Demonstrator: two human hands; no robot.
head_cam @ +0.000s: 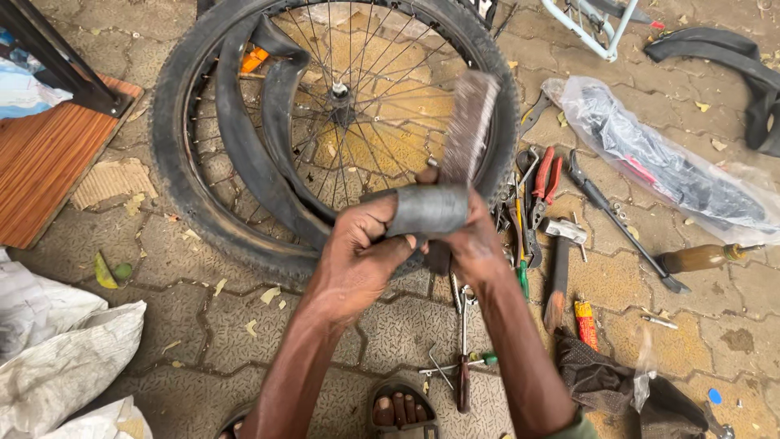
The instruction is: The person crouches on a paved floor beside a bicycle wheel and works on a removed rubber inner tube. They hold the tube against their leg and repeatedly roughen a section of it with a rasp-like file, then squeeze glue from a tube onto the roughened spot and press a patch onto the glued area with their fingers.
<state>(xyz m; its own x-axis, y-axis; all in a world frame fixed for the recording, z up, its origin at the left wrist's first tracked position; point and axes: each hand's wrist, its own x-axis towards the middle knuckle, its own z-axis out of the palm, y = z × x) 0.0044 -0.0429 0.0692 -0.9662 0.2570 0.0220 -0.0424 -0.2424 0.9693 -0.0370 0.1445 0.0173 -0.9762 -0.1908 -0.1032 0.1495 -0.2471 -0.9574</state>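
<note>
Gripping an inner tube (426, 210), both hands crowd the wheel's (175, 162) rim.

inner tube (426, 210): black rubber, folded taut (gripped both ends) | centre frame | rasp brush (470, 126): flat, bristled, tilted toward 1 o'clock

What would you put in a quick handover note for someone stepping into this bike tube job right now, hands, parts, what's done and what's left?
Left hand: grips a folded stretch of the black inner tube, pulled up taut.
Right hand: holds a rough rasp-like block upright against that stretch.
Bicycle wheel: flat on the paving, tyre on the rim, the rest of the tube pulled out and looping over the spokes.
Tools: red-handled pliers, hammer and wrench lie to the right.
Done: tube is out of the tyre.
Left: no patch shows on the held stretch; tube is not back in the tyre.
</note>
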